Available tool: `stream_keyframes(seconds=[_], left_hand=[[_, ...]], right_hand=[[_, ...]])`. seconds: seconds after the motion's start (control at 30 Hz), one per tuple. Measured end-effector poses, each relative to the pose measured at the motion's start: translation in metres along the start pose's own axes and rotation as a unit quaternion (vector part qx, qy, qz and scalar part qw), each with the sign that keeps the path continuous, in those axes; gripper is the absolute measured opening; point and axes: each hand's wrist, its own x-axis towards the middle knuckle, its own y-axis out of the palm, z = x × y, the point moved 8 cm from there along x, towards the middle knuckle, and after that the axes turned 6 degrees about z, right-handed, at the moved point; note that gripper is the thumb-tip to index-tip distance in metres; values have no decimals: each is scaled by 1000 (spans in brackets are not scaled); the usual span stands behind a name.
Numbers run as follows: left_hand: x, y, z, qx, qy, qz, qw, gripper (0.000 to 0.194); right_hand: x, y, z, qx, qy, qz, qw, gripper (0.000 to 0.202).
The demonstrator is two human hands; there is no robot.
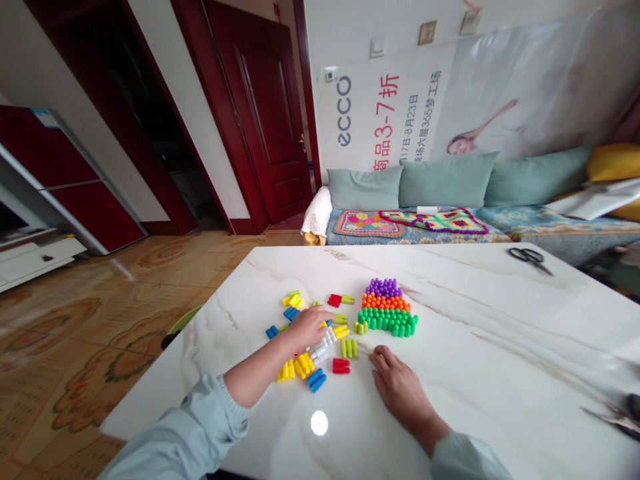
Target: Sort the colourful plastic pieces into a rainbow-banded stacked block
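My left hand (309, 327) reaches over a loose spread of small round-ended plastic pegs, its fingers drawn together; what they hold, if anything, is hidden. Around it lie white pegs (320, 353), yellow pegs (303, 365), blue pegs (317, 379) and red pegs (341, 366). Olive-green pegs (349, 348) lie between my two hands, and a small olive group (360, 327) stands upright. Beyond them, purple pegs (384, 288), orange pegs (386, 303) and green pegs (389, 321) stand in packed rows. My right hand (397, 383) rests on the table, fingers loosely bent and holding nothing visible.
The white marbled table (480, 400) carries black-handled scissors (529, 256) at the far right. Another pair of scissors (617, 420) lies at the right edge. A sofa with green cushions (445, 180) stands behind the table; a dark red door (270, 113) is at the back left.
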Motion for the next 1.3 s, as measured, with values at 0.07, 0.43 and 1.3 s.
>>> stream_keyframes(seconds=[0.07, 0.43, 1.3], left_hand=[[6, -9, 21, 4, -44, -31, 999, 36], [58, -6, 133, -13, -244, 21, 970, 46], [70, -8, 38, -3, -18, 28, 999, 27]], right_hand=[[0, 2, -1, 2, -2, -6, 1000, 30], [0, 2, -3, 20, 6, 4, 1000, 31], [1, -1, -1, 33, 10, 16, 999, 27]])
